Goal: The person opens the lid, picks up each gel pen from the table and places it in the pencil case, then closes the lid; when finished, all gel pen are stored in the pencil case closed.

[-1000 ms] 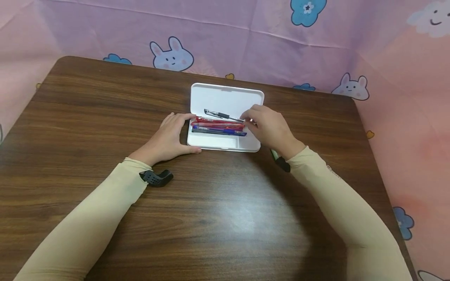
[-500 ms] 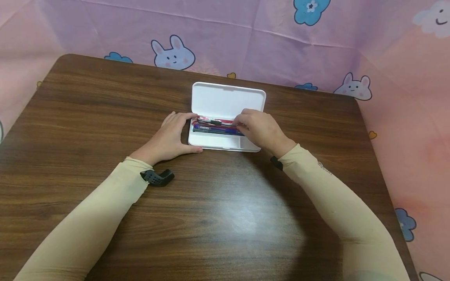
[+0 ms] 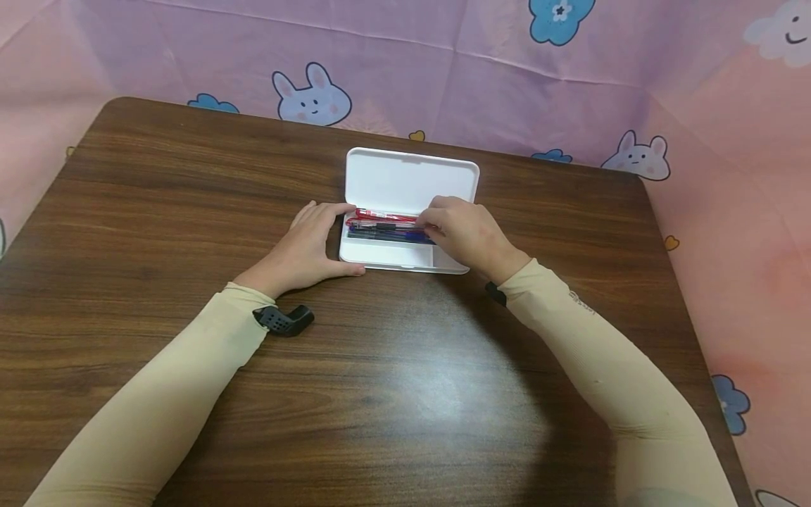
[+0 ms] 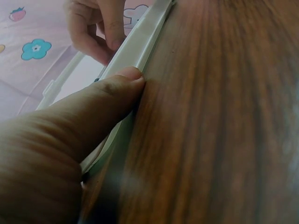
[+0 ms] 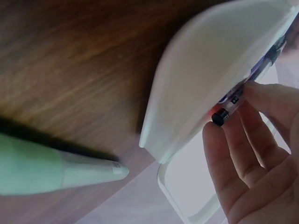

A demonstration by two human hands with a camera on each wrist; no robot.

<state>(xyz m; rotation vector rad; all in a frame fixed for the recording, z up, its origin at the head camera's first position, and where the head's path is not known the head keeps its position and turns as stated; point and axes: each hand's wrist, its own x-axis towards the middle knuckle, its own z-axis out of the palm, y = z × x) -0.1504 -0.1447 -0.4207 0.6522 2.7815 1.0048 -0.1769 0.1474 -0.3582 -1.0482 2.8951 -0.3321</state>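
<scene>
A white pencil case (image 3: 408,179) lies open on the table, its lid tipped back. My left hand (image 3: 300,246) grips its left end, with the thumb along the front wall (image 4: 133,53) and the index finger at the back. My right hand (image 3: 472,232) pinches a clear pen with black parts (image 5: 232,103) near its black-capped end, low over the case. Red pens (image 3: 374,214) lie along the back of the long compartment, and blue and dark pens (image 3: 389,237) lie in front of them. My right fingers hide the right ends of these pens.
The brown wooden table (image 3: 355,394) reaches back to a patterned pink and purple cloth (image 3: 405,63). A front compartment (image 3: 386,252) of the case shows its white floor. In the right wrist view, a pale green tapered object (image 5: 60,168) is beside the case.
My right hand has moved left and down, bringing the black pen from against the lid onto the other pens in the case. My left hand keeps its hold on the case.
</scene>
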